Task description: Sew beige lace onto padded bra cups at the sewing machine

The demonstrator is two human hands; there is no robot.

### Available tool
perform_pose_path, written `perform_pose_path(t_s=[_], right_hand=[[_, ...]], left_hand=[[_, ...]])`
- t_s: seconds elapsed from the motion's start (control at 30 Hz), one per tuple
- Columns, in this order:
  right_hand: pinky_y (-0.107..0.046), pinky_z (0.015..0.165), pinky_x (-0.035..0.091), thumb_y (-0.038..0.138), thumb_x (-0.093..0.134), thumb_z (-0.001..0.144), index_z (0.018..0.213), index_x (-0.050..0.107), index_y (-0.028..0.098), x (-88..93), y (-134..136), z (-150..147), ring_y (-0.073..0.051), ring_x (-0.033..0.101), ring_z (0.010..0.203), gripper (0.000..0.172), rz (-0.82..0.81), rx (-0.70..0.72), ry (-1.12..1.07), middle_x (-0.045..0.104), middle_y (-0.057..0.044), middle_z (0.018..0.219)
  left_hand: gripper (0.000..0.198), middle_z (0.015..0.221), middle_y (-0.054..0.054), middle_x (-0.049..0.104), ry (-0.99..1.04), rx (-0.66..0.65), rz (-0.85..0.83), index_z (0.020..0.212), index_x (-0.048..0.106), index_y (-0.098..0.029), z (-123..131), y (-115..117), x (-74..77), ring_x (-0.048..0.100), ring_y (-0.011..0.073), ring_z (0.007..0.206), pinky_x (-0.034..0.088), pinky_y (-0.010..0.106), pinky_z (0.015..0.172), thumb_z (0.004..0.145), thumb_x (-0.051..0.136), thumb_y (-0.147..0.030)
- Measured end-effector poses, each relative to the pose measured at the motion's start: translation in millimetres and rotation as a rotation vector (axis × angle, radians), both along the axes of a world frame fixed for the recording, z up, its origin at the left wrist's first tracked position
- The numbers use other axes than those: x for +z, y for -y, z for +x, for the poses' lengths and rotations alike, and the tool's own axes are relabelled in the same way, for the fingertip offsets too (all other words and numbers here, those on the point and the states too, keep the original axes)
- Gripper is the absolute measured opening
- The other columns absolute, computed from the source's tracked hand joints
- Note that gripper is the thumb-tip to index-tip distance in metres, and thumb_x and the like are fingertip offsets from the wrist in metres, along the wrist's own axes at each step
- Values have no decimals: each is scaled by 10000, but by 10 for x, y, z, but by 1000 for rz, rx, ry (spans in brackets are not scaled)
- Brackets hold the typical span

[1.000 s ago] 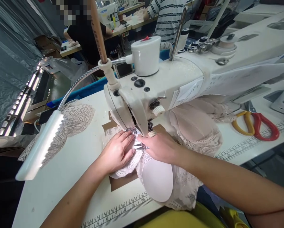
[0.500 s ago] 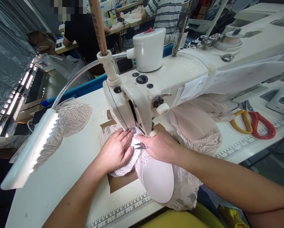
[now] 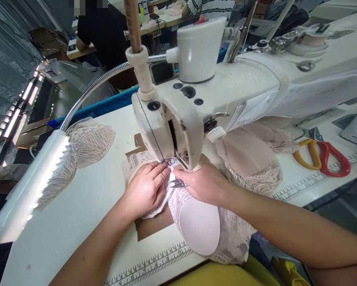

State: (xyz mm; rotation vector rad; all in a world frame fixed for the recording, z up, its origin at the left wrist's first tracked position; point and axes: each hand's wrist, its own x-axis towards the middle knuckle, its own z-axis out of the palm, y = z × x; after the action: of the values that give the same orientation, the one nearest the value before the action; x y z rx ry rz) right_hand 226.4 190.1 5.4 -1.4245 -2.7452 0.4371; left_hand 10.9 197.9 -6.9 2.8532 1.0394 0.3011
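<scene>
A pale pink lace bra [image 3: 200, 229] with a smooth moulded cup lies across the front of the sewing machine [image 3: 166, 119], part of it under the needle area. My left hand [image 3: 147, 186] is closed on the lace left of the presser foot [image 3: 170, 161], fingertips close to the metal. From the right, my right hand [image 3: 205, 183] is closed around small thread snips [image 3: 178, 183], whose blades point left out of its grip. Its thumb and forefinger also touch the fabric near the foot. The needle tip is hard to make out.
A lit lamp [image 3: 26, 190] on a bendy neck hangs at left, above lace cups [image 3: 92, 143]. More bra pieces [image 3: 247, 155] lie right of the machine, near scissors [image 3: 323, 157] with yellow and red handles. A printed ruler [image 3: 148, 267] runs along the table edge. Two people sit behind.
The view has shifted slightly, so the machine head looks larger and further right. My left thumb has drawn in toward the fingers. My right hand keeps the snips in nearly the same place.
</scene>
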Motion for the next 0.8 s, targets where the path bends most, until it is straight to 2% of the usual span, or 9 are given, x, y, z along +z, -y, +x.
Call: perform_pose_path(t_s=[0.2,0.37,0.5,0.67,0.8], right_hand=[[-298,624,313,168,486,801,1252,566,207,-19,2,7,-219,575,823,459,11,22,-2,700,-63,945],[-300,642,322,174,473,817,1176,589,205,-32,-1,2,-216,570,809,378,19,20,-4,697,-60,886],[-299,651,329,167,474,811,1179,588,206,-25,2,-2,-215,570,803,387,15,14,1,695,-60,866],[-294,658,333,177,483,814,1213,583,208,0,5,-11,-217,571,798,412,15,0,4,692,-62,869],[-262,601,316,246,503,836,1078,644,232,103,-30,42,-192,573,735,281,-39,-52,-49,678,-45,841]], left_hand=[[372,1029,153,686,15,19,2,1239,586,-137,-16,-39,-5,553,326,1105,492,488,878,898,458,-217],[367,1024,160,686,22,13,2,1228,592,-109,-10,-45,-18,548,322,1104,500,467,867,909,446,-219],[368,1027,156,687,54,19,-14,1237,589,-121,-3,-40,-22,561,308,1075,508,463,860,916,439,-222],[334,972,157,692,48,48,-16,1169,632,-126,15,-45,0,589,301,1019,506,473,866,922,434,-233],[341,1055,161,678,41,88,1,1171,627,-124,9,-48,-9,580,306,1044,495,481,891,913,432,-229]])
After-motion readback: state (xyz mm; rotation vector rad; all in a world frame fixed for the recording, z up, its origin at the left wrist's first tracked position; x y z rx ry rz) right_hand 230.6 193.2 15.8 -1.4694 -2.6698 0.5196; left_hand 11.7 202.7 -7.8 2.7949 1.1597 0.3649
